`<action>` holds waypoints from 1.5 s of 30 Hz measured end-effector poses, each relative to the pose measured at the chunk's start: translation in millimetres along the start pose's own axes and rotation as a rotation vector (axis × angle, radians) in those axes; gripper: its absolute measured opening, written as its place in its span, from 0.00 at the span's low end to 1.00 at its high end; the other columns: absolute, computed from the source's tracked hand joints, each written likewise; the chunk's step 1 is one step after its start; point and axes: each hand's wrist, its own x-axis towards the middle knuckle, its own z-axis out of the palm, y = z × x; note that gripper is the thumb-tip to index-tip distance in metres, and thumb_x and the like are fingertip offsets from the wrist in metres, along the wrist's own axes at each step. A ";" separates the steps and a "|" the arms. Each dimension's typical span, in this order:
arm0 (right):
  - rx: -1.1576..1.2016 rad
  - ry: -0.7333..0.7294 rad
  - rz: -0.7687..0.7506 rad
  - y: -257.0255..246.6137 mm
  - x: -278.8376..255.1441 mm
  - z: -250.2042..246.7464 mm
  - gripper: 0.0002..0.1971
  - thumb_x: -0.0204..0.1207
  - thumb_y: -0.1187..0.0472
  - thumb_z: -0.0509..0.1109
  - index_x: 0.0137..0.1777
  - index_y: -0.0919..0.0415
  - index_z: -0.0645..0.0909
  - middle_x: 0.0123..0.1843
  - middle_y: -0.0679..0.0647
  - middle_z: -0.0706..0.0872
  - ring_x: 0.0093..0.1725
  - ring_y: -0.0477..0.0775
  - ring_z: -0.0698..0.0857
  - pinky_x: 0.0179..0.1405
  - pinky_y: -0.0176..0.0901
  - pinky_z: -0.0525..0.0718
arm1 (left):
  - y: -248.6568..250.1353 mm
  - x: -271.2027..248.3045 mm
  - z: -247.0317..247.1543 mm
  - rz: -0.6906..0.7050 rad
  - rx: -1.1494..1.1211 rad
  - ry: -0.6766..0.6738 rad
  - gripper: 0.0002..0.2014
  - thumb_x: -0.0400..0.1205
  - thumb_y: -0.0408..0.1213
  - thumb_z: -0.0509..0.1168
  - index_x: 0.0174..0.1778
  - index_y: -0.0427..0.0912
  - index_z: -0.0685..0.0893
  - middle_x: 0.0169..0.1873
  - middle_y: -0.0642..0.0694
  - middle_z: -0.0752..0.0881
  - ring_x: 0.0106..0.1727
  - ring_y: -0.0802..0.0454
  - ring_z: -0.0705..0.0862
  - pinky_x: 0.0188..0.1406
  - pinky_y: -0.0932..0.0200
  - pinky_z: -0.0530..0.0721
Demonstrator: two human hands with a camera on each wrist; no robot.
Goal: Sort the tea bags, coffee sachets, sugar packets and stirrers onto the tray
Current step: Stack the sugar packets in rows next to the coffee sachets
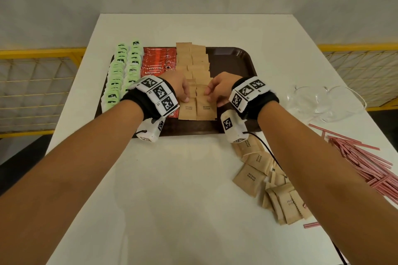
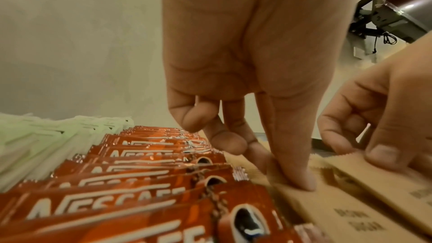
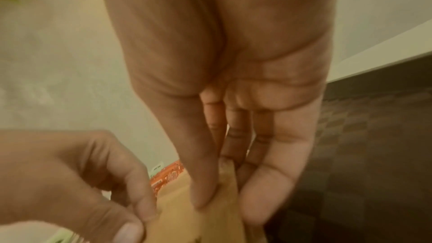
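A brown tray [image 1: 232, 58] holds rows of green tea bags [image 1: 120, 71], red coffee sachets [image 1: 158, 60] and two columns of brown sugar packets [image 1: 193, 60]. Both hands are at the near end of the sugar columns. My left hand [image 1: 185, 92] pinches the top edge of the nearest left packet [image 1: 187, 109] between thumb and forefinger, as the left wrist view shows [image 2: 280, 173]. My right hand [image 1: 212, 92] pinches the top edge of the neighbouring right packet [image 1: 205, 109], thumb in front and fingers behind [image 3: 222, 191]. Red-and-white stirrers [image 1: 361, 161] lie off the tray.
Loose sugar packets [image 1: 254, 170] lie in a heap on the white table by my right forearm. Clear plastic containers [image 1: 323, 101] sit right of the tray. The tray's right third [image 3: 374, 136] is bare. Yellow mesh railings [image 1: 32, 84] flank the table.
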 end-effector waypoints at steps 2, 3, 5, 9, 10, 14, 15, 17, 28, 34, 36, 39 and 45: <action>-0.058 0.010 -0.016 -2.5 1.8 3.5 0.09 0.70 0.71 0.75 0.38 0.57 0.81 0.43 0.55 0.84 0.52 0.58 0.85 0.58 0.56 0.85 | -0.6 -0.3 -0.4 -0.010 -0.006 0.019 0.10 0.74 0.38 0.74 0.50 0.40 0.89 0.48 0.46 0.88 0.51 0.50 0.83 0.49 0.59 0.78; -0.097 0.021 -0.023 -3.6 1.9 5.0 0.09 0.68 0.71 0.76 0.37 0.57 0.81 0.45 0.56 0.84 0.54 0.59 0.85 0.59 0.58 0.85 | -0.7 -0.1 -0.8 -0.015 -0.003 0.030 0.10 0.74 0.39 0.74 0.48 0.40 0.89 0.46 0.46 0.87 0.50 0.51 0.83 0.48 0.58 0.78; -0.152 0.036 -0.028 -4.5 1.6 6.8 0.09 0.68 0.69 0.77 0.37 0.56 0.81 0.46 0.57 0.85 0.57 0.61 0.85 0.60 0.58 0.84 | -1.4 0.6 -1.5 -0.020 0.012 0.048 0.08 0.73 0.39 0.75 0.44 0.41 0.88 0.44 0.47 0.86 0.48 0.51 0.83 0.48 0.57 0.79; -0.201 0.043 -0.018 -2.1 0.7 8.3 0.08 0.69 0.68 0.76 0.42 0.56 0.81 0.42 0.51 0.83 0.55 0.57 0.85 0.59 0.55 0.85 | -0.3 -2.3 -0.5 -0.015 0.043 0.083 0.08 0.73 0.40 0.75 0.45 0.44 0.86 0.40 0.50 0.83 0.48 0.51 0.82 0.46 0.57 0.79; -0.212 0.042 -0.016 -1.8 0.6 8.8 0.08 0.69 0.68 0.76 0.44 0.57 0.82 0.41 0.51 0.83 0.55 0.56 0.84 0.58 0.54 0.85 | 0.4 -3.3 0.1 -0.003 0.055 0.083 0.10 0.72 0.42 0.75 0.46 0.45 0.85 0.42 0.50 0.82 0.48 0.51 0.81 0.45 0.57 0.78; -0.213 0.085 -0.046 -2.6 -7.2 5.7 0.08 0.70 0.66 0.75 0.41 0.54 0.81 0.39 0.49 0.81 0.49 0.52 0.82 0.55 0.50 0.86 | 6.1 -12.6 0.9 0.055 0.075 0.066 0.16 0.71 0.47 0.76 0.50 0.46 0.84 0.45 0.50 0.82 0.48 0.51 0.81 0.46 0.56 0.79; -0.209 0.107 -0.064 -2.3 -12.5 2.3 0.07 0.71 0.65 0.75 0.41 0.53 0.80 0.40 0.49 0.81 0.47 0.51 0.82 0.55 0.50 0.86 | 10.1 -16.8 0.1 0.072 0.078 0.085 0.16 0.72 0.48 0.74 0.51 0.46 0.84 0.45 0.50 0.82 0.48 0.51 0.81 0.47 0.55 0.79; -0.174 0.137 -0.101 -0.5 -28.0 -7.1 0.06 0.74 0.64 0.73 0.43 0.53 0.79 0.43 0.50 0.81 0.42 0.48 0.81 0.52 0.49 0.86 | 22.8 -28.9 -0.9 0.124 0.082 0.135 0.15 0.74 0.49 0.72 0.52 0.46 0.84 0.45 0.51 0.81 0.49 0.52 0.80 0.49 0.56 0.78; -0.290 0.051 -0.027 74.4 -127.0 -17.0 0.06 0.76 0.62 0.71 0.51 0.60 0.85 0.43 0.54 0.85 0.44 0.50 0.83 0.39 0.38 0.84 | 102.5 -86.2 76.3 0.318 0.099 -0.108 0.13 0.85 0.38 0.59 0.62 0.42 0.83 0.58 0.45 0.84 0.58 0.48 0.81 0.49 0.61 0.74; -0.542 0.078 0.060 108.8 -145.5 -4.8 0.18 0.69 0.54 0.77 0.58 0.59 0.83 0.54 0.53 0.85 0.42 0.49 0.81 0.41 0.38 0.78 | 124.9 -85.1 98.5 0.226 0.238 -0.094 0.16 0.87 0.37 0.53 0.66 0.39 0.79 0.62 0.38 0.81 0.63 0.41 0.79 0.56 0.54 0.75; -0.565 0.060 0.070 113.0 -146.3 5.7 0.23 0.65 0.50 0.80 0.57 0.61 0.82 0.53 0.54 0.85 0.49 0.54 0.83 0.49 0.44 0.82 | 131.5 -83.9 104.2 0.171 0.266 -0.070 0.16 0.85 0.41 0.57 0.62 0.36 0.81 0.60 0.37 0.81 0.60 0.39 0.81 0.49 0.54 0.75; -0.544 0.105 0.066 113.1 -148.8 16.6 0.25 0.62 0.50 0.82 0.55 0.61 0.80 0.52 0.56 0.84 0.49 0.57 0.84 0.53 0.50 0.85 | 135.3 -84.2 108.5 0.103 0.266 -0.046 0.20 0.80 0.48 0.66 0.61 0.37 0.79 0.60 0.39 0.78 0.60 0.40 0.79 0.49 0.54 0.74; -0.533 0.042 0.071 109.3 -150.2 17.0 0.31 0.62 0.53 0.83 0.64 0.60 0.77 0.59 0.56 0.83 0.57 0.58 0.83 0.59 0.50 0.82 | 134.2 -86.9 113.2 0.071 0.145 -0.025 0.24 0.72 0.46 0.74 0.61 0.41 0.76 0.60 0.40 0.76 0.60 0.41 0.77 0.58 0.50 0.77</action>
